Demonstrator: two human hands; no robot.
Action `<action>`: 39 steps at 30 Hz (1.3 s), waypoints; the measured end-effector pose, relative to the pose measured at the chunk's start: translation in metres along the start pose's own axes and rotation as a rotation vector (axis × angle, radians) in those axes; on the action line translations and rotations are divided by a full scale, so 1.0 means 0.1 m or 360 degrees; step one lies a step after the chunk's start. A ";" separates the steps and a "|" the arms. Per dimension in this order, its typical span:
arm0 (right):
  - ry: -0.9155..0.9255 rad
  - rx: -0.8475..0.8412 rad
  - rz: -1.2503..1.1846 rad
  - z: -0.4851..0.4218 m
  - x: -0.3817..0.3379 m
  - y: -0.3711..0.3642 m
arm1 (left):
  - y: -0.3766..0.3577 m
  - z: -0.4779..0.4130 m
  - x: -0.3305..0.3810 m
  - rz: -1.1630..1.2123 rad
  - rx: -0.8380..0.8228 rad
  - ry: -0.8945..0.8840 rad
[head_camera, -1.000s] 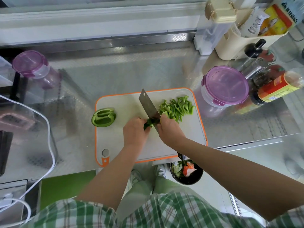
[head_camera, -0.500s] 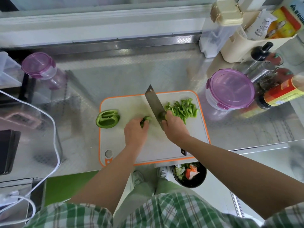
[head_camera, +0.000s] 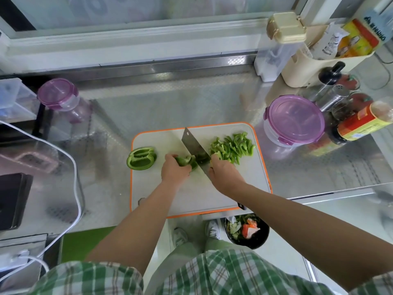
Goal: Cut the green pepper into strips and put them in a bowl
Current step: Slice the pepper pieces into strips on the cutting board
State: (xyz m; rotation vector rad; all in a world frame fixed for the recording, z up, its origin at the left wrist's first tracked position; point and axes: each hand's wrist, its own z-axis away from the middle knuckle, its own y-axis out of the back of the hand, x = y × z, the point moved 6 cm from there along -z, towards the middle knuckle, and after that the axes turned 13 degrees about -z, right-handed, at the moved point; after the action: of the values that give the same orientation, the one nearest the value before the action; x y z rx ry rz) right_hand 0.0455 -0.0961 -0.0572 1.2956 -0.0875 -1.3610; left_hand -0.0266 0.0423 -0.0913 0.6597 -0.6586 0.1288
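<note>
This is a kitchen. There is a shiny metal counter (head_camera: 191, 103). On it lies a white cutting board (head_camera: 251, 177) with an orange edge, where a cleaver (head_camera: 193, 145) cuts a green pepper (head_camera: 184, 161) next to a heap of pepper strips (head_camera: 231, 147). Round food boxes (head_camera: 295, 119) with purple lids, a sauce bottle (head_camera: 361, 124), a metal shaker (head_camera: 333, 99) and a cream holder (head_camera: 308, 69) full of food packets (head_camera: 357, 39) stand around. A black bin (head_camera: 260, 241) of food scraps sits on the floor.

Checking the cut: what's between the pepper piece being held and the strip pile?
The knife, gripped by the right hand; the head view shows it.
</note>
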 end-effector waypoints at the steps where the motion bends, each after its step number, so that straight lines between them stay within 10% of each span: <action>1: -0.0007 0.0015 -0.0016 0.00 -0.01 0.02 | 0.01 -0.02 -0.03 -0.0086 0.0063 -0.0039; 6: 0.0053 0.0072 -0.0102 0.02 -0.08 0.09 | -0.04 0.01 -0.01 -0.0554 0.0135 -0.0101; 39: 0.0067 0.0016 -0.0043 -0.13 -0.13 0.02 | -0.16 0.06 -0.06 -0.0742 0.0030 -0.0135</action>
State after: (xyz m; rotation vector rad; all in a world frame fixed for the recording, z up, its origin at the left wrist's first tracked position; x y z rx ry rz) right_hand 0.0514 -0.0793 -0.0523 1.3377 -0.0482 -1.3568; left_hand -0.0295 0.0260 -0.0998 0.8238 -0.5700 -0.3266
